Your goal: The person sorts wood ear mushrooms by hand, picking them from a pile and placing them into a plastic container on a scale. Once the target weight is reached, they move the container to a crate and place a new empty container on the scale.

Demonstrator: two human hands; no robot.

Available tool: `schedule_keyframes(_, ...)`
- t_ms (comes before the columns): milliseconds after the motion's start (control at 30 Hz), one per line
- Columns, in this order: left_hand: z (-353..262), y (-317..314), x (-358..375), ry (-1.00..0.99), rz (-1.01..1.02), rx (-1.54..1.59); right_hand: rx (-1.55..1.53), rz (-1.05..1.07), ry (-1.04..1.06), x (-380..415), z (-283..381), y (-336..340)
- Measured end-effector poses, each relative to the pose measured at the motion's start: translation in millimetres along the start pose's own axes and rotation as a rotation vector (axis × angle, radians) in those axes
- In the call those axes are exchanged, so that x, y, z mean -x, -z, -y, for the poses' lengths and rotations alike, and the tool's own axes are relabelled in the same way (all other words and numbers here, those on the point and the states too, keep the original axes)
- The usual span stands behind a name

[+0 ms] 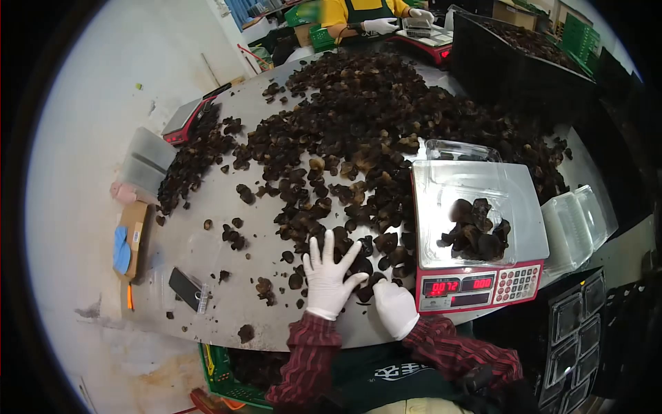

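Observation:
My left hand (329,271), in a white glove, lies with its fingers spread on dark wood ear mushrooms (303,219) at the near edge of a big heap. Close to its thumb, my right hand (394,308), also gloved, is closed, its curled fingertips at a dark wood ear mushroom (371,281); the fingertips are partly hidden. To the right stands a red and silver scale (424,241) whose display reads 0.072. On its plate, a clear plastic box (472,183) holds several wood ear pieces (483,231).
Clear boxes (567,231) are stacked right of the scale. A phone-like black object (185,288), a cardboard box (136,238) and another scale (186,119) are on the left. Across the metal table (258,314), a co-worker's gloved hand (380,26) is near a third scale (431,50). Below sits a green crate (219,369).

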State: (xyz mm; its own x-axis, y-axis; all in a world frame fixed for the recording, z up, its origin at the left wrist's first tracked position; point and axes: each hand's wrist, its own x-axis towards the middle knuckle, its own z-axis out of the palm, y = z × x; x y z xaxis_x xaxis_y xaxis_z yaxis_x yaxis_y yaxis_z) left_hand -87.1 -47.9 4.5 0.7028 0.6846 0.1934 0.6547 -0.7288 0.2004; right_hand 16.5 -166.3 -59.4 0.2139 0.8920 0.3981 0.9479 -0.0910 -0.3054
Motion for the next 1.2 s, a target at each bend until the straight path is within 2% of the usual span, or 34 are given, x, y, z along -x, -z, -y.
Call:
schedule_keyframes(100, 5, -37, 5, -0.02, 0.09, 0.022, 0.018, -0.016, -0.019, 2, 2, 19)
schedule_keyframes(167, 13, -59, 17, -0.077, -0.145, 0.056, -0.023, -0.04, 0.019, 3, -2, 26)
schedule_keyframes(300, 25, -63, 23, -0.067, -0.203, 0.156, -0.061, -0.221, 0.138, -10, -3, 78)
schedule_keyframes(367, 29, -62, 19, -0.059, -0.219, 0.184, 0.095, -0.07, -0.077, -16, -5, 112)
schedule_keyframes(433, 32, -60, 12, 0.08, -0.276, 0.49, 0.116, -0.3, -0.142, -18, -25, 140)
schedule_keyframes(500, 35, -49, 4, 0.199, -0.361, 0.735, 0.188, -0.394, -0.263, -22, -46, 164)
schedule_keyframes(567, 49, -52, -2, 0.501, -0.317, 1.138, 0.277, -0.565, -0.179, -25, -79, 167)
schedule_keyframes(633, 55, -37, -9, 0.613, -0.256, 1.665, 0.323, -0.44, -0.103, -23, -106, 167)
schedule_keyframes(700, 66, -42, -16, 0.582, -0.233, 2.051, 0.168, -0.372, -0.141, -23, -109, 176)
schedule_keyframes(733, 69, -44, -17, 0.578, -0.235, 2.048, 0.165, -0.376, -0.141, -21, -108, 180)
schedule_keyframes(800, 67, -43, -21, 0.486, -0.036, 2.53, 0.037, -0.44, -0.344, -13, -108, 187)
schedule_keyframes(833, 65, -43, -23, 0.483, -0.026, 2.529, 0.04, -0.445, -0.35, -10, -113, 188)
schedule_keyframes(900, 44, -26, -33, 0.507, 0.035, 2.549, 0.107, -0.637, -0.377, -2, -129, 186)
schedule_keyframes(967, 10, -8, -47, 0.487, 0.006, 2.488, 0.04, -0.567, -0.564, 7, -133, 188)
schedule_keyframes(1033, -28, 12, -65, 0.333, -0.091, 2.099, 0.037, -0.453, -0.634, 10, -139, 186)
schedule_keyframes(1100, -66, 30, -82, 0.192, -0.005, 1.916, -0.07, -0.395, -0.642, 11, -141, 181)
schedule_keyframes(1167, -108, 38, -96, 0.002, -0.126, 1.426, -0.192, -0.335, -0.659, 11, -142, 176)
schedule_keyframes(1200, -123, 34, -103, -0.195, -0.179, 1.178, -0.196, -0.337, -0.652, 10, -142, 175)
